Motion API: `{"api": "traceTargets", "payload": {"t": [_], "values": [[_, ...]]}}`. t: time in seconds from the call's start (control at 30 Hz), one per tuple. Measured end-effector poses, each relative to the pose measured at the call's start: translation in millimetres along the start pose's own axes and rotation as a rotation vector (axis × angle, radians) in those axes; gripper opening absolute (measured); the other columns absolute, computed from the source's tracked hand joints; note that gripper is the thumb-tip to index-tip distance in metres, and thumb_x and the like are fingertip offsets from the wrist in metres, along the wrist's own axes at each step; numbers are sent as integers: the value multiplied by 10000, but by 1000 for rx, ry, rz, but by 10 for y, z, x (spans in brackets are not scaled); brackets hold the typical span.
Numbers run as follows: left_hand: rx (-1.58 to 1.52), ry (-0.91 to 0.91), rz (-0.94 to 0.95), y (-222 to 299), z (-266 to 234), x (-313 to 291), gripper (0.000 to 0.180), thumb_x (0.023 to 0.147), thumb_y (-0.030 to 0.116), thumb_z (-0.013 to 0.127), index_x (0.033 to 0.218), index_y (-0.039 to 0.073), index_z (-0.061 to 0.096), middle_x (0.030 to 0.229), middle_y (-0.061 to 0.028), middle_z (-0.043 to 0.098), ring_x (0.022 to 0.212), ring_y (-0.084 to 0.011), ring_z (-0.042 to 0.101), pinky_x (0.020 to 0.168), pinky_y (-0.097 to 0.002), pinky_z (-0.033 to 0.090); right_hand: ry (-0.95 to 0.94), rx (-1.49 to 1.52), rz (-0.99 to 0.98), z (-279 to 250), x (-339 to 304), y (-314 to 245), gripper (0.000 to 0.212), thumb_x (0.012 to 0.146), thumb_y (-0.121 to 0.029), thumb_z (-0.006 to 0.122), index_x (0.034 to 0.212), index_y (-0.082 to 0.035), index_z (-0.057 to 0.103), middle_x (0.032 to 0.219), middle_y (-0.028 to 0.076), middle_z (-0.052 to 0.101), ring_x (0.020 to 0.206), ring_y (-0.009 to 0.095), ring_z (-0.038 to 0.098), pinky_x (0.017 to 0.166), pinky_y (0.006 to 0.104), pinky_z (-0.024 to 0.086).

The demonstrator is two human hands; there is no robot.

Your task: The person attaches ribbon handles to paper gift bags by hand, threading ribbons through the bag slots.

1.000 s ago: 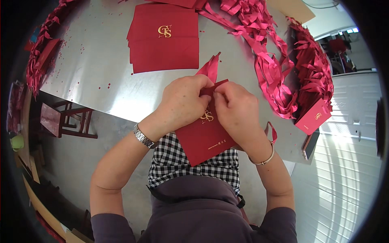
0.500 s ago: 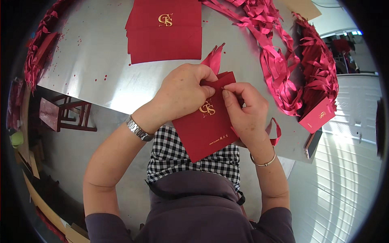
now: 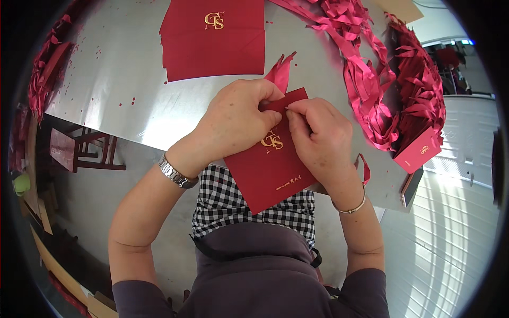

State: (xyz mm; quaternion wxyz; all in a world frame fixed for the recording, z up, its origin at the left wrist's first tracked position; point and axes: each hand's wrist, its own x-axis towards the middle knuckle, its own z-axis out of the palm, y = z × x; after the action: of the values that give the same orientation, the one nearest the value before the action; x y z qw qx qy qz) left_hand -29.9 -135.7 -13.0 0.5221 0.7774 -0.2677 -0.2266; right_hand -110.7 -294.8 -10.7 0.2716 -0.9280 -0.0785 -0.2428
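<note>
A shiny metal table (image 3: 106,95) stands beside what may be a wooden stool (image 3: 79,153).

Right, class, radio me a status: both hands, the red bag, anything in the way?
Left hand and right hand both pinching top edge of flat red paper bag. Ribbon end sticking up behind. Ribbon pile off right, apart.

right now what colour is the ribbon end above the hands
Red, like the flat paper bag beneath; the ribbon end shows in the head view.
</note>
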Motion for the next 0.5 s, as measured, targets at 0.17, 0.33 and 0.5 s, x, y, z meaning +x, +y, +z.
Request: {"api": "traceTargets", "payload": {"t": [0.17,0.33,0.5], "values": [[84,22,47,-26,46,-15,231,801,102,639,1003,-7,663,923,-189,685,877,-349,656,795,-420,514,-10,-51,-7,27,9,-20,60,782,-23,662,799,-45,609,731,112,625,629,304,614,553,393,495],[164,43,96,-45,67,-38,236,801,94,622,1015,3,654,942,-198,680,897,-373,645,799,-445,510,-166,-169,110,23,80,-71,88,804,-56,655,863,-42,592,733,140,633,654,340,634,581,416,507],[123,31,167,-24,35,-67,263,821,-4,640,1083,-15,654,954,-120,697,830,-186,672,761,-296,538,-327,82,300,-123,240,-88,194,818,-83,669,962,-27,553,773,164,653,710,363,655,637,435,523]]}}
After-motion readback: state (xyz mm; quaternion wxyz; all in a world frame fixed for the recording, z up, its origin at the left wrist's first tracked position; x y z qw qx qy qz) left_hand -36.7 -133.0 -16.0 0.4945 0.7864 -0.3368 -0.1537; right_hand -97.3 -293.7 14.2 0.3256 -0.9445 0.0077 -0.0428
